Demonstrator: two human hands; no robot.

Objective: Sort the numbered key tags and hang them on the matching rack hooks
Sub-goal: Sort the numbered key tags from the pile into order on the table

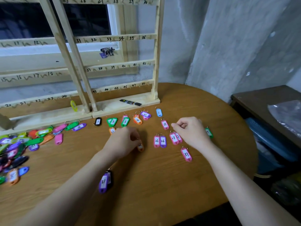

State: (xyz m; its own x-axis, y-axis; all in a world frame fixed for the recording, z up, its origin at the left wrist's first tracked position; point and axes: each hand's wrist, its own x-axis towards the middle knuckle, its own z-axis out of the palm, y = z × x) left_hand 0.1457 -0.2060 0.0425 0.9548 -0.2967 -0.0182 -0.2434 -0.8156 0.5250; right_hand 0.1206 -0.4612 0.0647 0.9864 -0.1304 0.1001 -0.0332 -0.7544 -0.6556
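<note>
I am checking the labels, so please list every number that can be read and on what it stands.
"1": black tag
"4": orange tag
"18": pink tag
"26": pink tag, purple tag
"37": pink tag
"31": purple tag
"31" to "48": right rack
Heap tags: mostly blurred.

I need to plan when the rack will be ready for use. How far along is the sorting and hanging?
Early. Done: one yellow tag hangs under hook 24, and tags lie sorted by number on the table, such as 1, 4 and the 26 pair. In hand: the left hand is at an orange tag. Left: the unsorted pile and nearly every rack hook.
</note>
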